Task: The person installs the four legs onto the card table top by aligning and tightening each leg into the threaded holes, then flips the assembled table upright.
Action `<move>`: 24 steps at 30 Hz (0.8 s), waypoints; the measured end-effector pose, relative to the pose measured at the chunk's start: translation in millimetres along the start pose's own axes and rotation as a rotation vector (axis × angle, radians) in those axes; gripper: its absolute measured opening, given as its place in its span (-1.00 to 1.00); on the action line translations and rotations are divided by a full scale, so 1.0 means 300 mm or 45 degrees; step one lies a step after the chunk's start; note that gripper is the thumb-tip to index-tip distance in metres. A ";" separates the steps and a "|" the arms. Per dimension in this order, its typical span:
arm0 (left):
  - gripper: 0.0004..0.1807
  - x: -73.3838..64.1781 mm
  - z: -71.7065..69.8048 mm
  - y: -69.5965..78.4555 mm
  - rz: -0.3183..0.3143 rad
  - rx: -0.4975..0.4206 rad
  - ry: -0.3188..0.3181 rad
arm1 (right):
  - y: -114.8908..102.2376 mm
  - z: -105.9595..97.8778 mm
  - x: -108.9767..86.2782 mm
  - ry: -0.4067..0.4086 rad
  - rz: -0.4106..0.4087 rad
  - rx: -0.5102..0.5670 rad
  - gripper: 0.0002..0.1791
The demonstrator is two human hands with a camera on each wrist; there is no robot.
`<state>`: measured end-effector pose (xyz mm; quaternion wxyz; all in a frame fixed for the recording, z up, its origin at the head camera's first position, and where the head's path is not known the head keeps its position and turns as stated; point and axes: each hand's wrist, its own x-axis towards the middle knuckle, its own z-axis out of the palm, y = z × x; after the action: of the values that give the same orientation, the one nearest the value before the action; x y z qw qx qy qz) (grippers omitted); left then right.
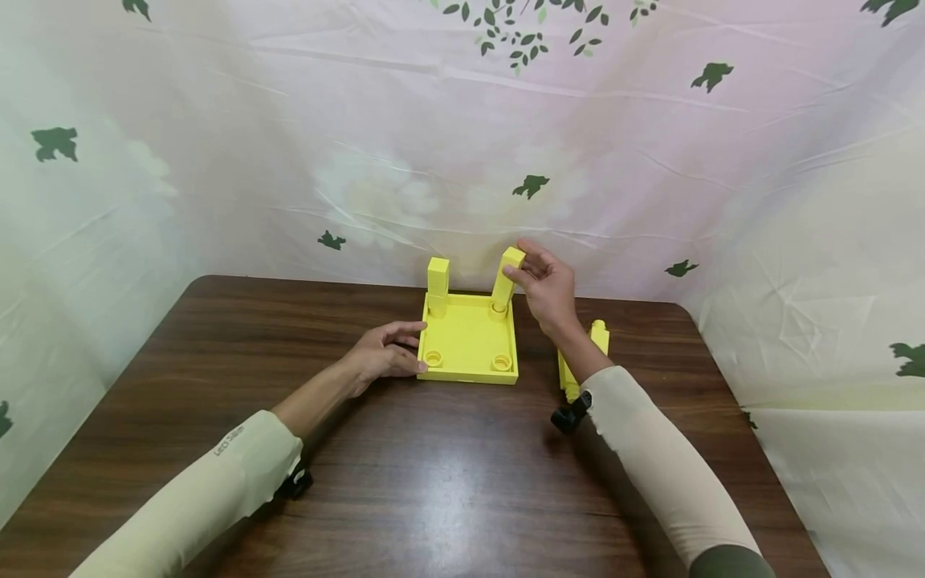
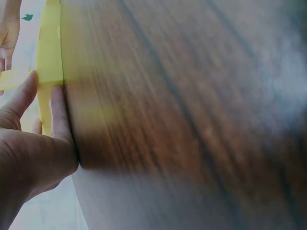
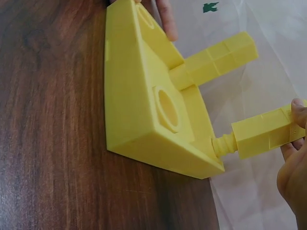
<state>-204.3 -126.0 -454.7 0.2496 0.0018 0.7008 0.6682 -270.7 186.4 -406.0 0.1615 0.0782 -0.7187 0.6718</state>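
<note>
Head view: right hand [image 1: 549, 289] pinches a yellow leg [image 1: 507, 277] seated in the yellow base [image 1: 470, 341]. Left hand [image 1: 386, 353], fingers relaxed, steadies the base's edge on the bench [image 1: 433, 482].

Small dark lettering running along left sleeve [image 1: 230, 442] near cuff, too small and tilted for reading. No other text, label, number or sign showing on anything else in any view.

Both arms wear pale cream sleeves [image 1: 217, 474]; the left one bears small dark lettering, and black wrist cameras [image 1: 571, 416] sit beneath.
</note>
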 end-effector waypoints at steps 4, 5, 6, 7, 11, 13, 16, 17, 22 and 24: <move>-0.05 0.000 -0.001 -0.001 0.003 0.002 -0.003 | 0.013 0.005 -0.003 -0.022 -0.001 -0.068 -0.38; -0.05 0.000 -0.001 -0.002 0.003 0.003 -0.004 | 0.016 0.005 -0.004 -0.028 -0.003 -0.085 -0.39; -0.05 0.000 -0.002 -0.002 0.002 0.004 -0.004 | 0.019 0.005 -0.004 -0.035 -0.005 -0.097 -0.39; -0.05 0.001 -0.002 -0.001 0.001 0.005 -0.005 | 0.022 0.004 -0.004 -0.042 -0.009 -0.109 -0.39; -0.05 0.003 -0.003 0.001 -0.003 0.005 -0.002 | 0.032 -0.004 0.003 -0.084 -0.023 -0.149 -0.40; -0.05 0.005 -0.003 0.002 -0.005 0.005 0.000 | 0.034 -0.008 0.008 -0.111 -0.031 -0.175 -0.38; -0.05 0.008 -0.003 0.004 -0.004 0.007 -0.002 | 0.035 -0.014 0.015 -0.157 -0.045 -0.215 -0.34; -0.05 0.009 -0.003 0.004 -0.004 0.007 -0.003 | 0.036 -0.014 0.017 -0.169 -0.049 -0.230 -0.33; -0.05 0.007 -0.003 0.002 -0.007 0.007 -0.006 | 0.042 -0.009 0.023 -0.192 -0.048 -0.277 -0.36; -0.04 0.005 -0.003 0.004 -0.010 0.006 -0.005 | 0.046 -0.008 0.025 -0.186 -0.053 -0.280 -0.41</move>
<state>-206.3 -126.2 -454.1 0.2535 0.0010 0.7020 0.6655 -282.1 190.9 -416.4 0.1303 0.1238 -0.7961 0.5778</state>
